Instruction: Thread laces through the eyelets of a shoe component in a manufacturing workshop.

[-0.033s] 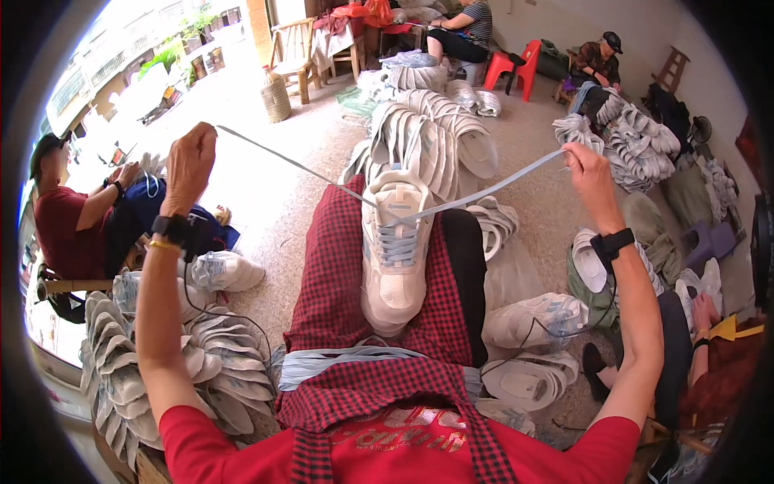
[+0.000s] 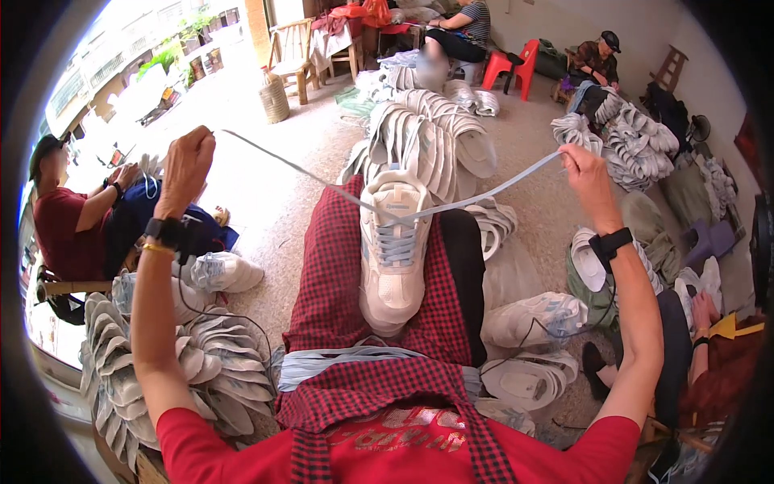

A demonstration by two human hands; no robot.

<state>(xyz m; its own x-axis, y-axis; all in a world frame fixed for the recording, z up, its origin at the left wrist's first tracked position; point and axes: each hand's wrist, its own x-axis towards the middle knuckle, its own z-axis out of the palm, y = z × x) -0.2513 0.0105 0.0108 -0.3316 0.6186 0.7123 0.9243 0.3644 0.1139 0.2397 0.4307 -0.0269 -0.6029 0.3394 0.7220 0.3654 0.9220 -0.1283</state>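
A white sneaker (image 2: pixel 393 282) rests on my lap between my thighs, its toe toward me. Pale blue-grey shoelace (image 2: pixel 500 194) criss-crosses its lower eyelets, and the two long ends spread out from it in a wide V. My left hand (image 2: pixel 187 165), raised at the left, pinches one end. At the right my right hand (image 2: pixel 592 181) is closed on the other end. Both ends sag slightly between shoe and hands. More loose pale blue laces (image 2: pixel 343 363) lie across my waist on the red-and-black checked apron (image 2: pixel 330 266).
Stacked shoe uppers (image 2: pixel 415 149) stand just beyond my knees, with another pile (image 2: pixel 121 363) at my left. White shoes (image 2: pixel 536 317) lie at my right. People sit working at left, right and back. A red plastic chair (image 2: pixel 522 66) and a bamboo chair (image 2: pixel 294 56) stand farther off.
The stretched lace ends have slackened a little and now curve down more. My left hand has shifted slightly left and down; the right has barely moved.
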